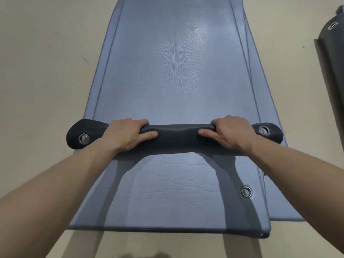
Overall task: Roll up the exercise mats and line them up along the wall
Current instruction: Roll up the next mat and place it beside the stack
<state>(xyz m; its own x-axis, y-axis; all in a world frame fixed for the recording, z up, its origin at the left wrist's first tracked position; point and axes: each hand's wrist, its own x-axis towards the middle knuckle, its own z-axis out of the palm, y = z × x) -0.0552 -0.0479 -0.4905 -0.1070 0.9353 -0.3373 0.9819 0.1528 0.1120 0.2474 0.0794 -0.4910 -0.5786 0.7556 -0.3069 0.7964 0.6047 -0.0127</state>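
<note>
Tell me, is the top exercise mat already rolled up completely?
No, the left hand and right hand grip only a small starting roll, while most of the exercise mat lies flat beyond it.

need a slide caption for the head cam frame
Left hand and right hand grip the curled end of the top mat, stacked on a lower mat.

A pale beige floor (37, 81) spreads to both edges of the frame, marked with dark scuffs (85, 60) at upper left.
</note>
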